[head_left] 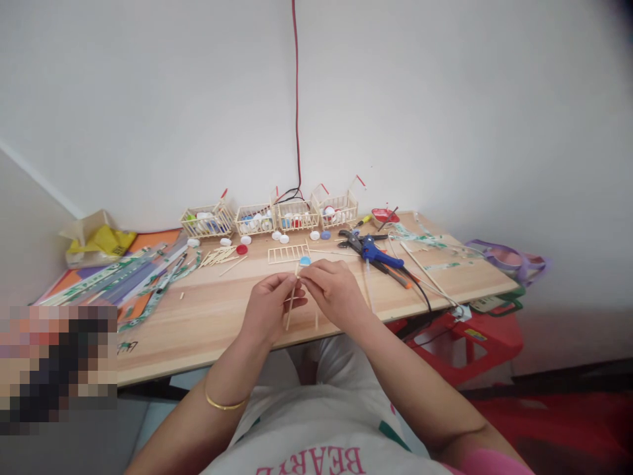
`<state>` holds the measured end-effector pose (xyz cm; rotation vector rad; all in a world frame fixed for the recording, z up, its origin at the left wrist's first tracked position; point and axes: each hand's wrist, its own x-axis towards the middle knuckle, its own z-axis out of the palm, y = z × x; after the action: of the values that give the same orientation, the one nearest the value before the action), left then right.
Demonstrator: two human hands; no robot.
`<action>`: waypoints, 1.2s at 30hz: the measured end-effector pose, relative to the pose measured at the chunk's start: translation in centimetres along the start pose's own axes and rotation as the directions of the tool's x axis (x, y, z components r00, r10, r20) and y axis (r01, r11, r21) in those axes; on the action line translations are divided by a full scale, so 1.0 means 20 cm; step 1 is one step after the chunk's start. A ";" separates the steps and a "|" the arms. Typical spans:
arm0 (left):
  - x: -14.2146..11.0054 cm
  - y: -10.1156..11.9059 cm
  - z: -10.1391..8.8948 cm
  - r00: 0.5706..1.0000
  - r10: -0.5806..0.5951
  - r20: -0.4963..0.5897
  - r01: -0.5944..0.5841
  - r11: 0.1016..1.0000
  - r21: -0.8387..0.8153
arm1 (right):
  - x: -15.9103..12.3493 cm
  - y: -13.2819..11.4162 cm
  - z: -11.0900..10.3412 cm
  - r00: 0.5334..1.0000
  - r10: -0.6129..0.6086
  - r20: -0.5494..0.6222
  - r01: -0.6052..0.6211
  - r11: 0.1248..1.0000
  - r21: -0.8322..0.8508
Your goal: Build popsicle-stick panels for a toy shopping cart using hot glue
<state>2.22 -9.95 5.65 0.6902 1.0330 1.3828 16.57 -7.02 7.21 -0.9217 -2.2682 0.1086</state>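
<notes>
My left hand [270, 307] is closed in a pinch around a thin wooden stick [289, 316], which points down toward the table edge. Close beside it, my right hand [336, 290] has its thumb and fingers pressed together near the stick's upper part; what lies between these fingertips is too small to make out. Just beyond the fingers is a blue bottle cap [305, 261]. A flat ladder-like frame of small sticks [288, 253] lies behind the hands. Another thin stick [317, 315] rests under my right hand.
Several small stick-built carts [254, 219] with bottle-cap wheels line the wall. Blue-handled cutters [380, 254], a glue gun [353, 241] and a red dish [384, 216] are at right. Cut sticks [215, 256], a red cap [242, 249] and plastic packets [119, 274] lie left.
</notes>
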 end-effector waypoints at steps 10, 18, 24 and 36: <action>0.01 0.00 -0.01 1.000 -0.018 0.008 0.018 1.000 0.006 | -0.01 0.02 0.02 1.000 0.019 -0.008 -0.018 0.998 0.067; 0.02 0.00 -0.01 1.000 -0.008 0.009 0.007 0.999 0.035 | -0.01 0.03 0.04 0.999 0.042 -0.004 -0.041 0.997 0.066; 0.07 0.01 -0.06 0.999 0.001 0.051 -0.004 0.998 0.056 | 0.00 0.05 -0.03 0.982 0.171 -0.078 -0.150 0.962 0.230; 0.16 0.11 -0.08 0.966 -0.040 0.254 -0.051 0.938 0.342 | -0.08 0.15 -0.01 0.868 0.328 0.373 -0.489 0.429 0.760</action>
<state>-0.63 -6.95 6.42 1.1037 1.0736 1.0875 19.29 -5.72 5.53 -0.8843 -1.6812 1.4412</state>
